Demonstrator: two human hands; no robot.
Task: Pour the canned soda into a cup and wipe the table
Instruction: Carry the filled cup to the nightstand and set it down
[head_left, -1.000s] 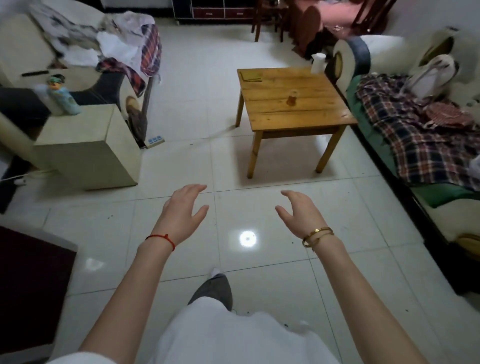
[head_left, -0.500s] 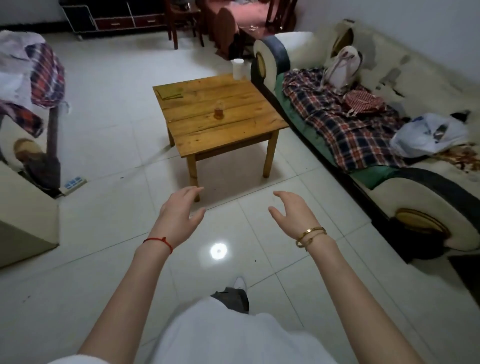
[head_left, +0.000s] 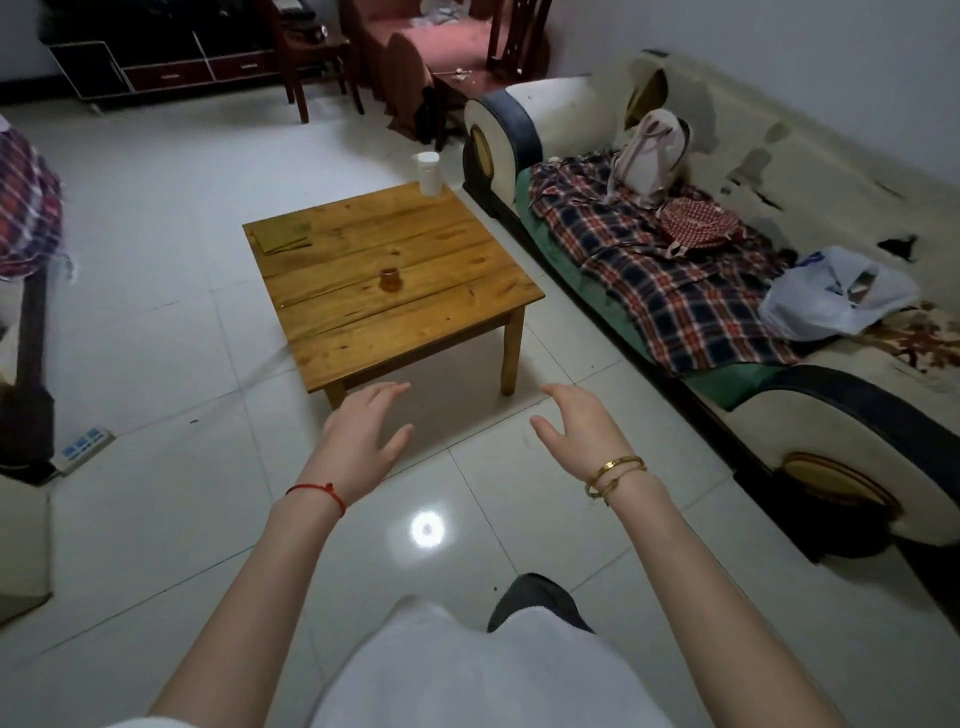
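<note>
A low square wooden table (head_left: 415, 332) stands on the white tiled floor ahead of me. Near its middle sits a small clear glass cup (head_left: 390, 275) with brown liquid in its bottom. A white can-like container (head_left: 428, 173) stands at the far right corner, and a folded yellow-green cloth (head_left: 281, 233) lies at the far left corner. My left hand (head_left: 358, 441) and my right hand (head_left: 579, 431) hover empty over the floor, short of the table's near edge, fingers loosely spread.
A long sofa (head_left: 779, 395) runs along the right, carrying a plaid blanket (head_left: 675, 280), a white bag (head_left: 649, 156) and a plastic bag (head_left: 831, 296). A power strip (head_left: 83, 444) lies on the floor at left. Chairs and a dark cabinet (head_left: 166, 57) stand at the back.
The view has swung right and closer to the table, which now looms larger. Both hands stay raised and empty, now nearer the table's front edge.
</note>
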